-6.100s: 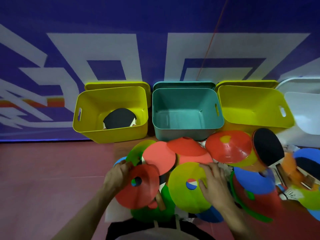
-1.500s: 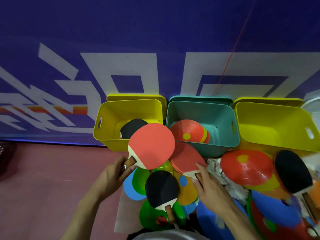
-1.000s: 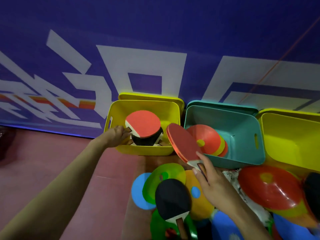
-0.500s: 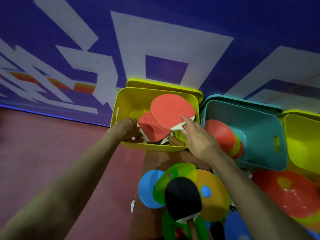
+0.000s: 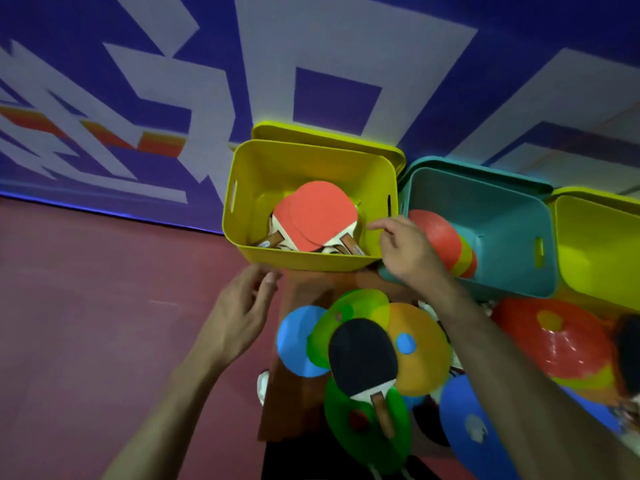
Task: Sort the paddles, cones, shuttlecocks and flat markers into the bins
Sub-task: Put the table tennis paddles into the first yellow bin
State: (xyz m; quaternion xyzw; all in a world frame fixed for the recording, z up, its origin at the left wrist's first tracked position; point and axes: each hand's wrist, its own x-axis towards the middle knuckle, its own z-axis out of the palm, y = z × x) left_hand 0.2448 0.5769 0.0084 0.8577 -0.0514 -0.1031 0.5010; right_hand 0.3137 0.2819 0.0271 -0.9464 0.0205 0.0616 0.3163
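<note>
Two red paddles lie stacked in the left yellow bin, over a darker one. My right hand hovers empty beside that bin's right front corner, fingers loosely bent. My left hand is empty just below the bin's front wall, fingers relaxed. A black paddle lies on a pile of flat markers: blue, green and orange. Red and yellow cones lean inside the teal bin.
A second yellow bin stands at the right, behind a red cone stack. More green and blue markers lie near my body. The blue and white wall rises behind the bins. Red floor spreads to the left.
Both red paddles went into the left yellow bin and were let go. Both hands have drawn back from the bin, empty.
</note>
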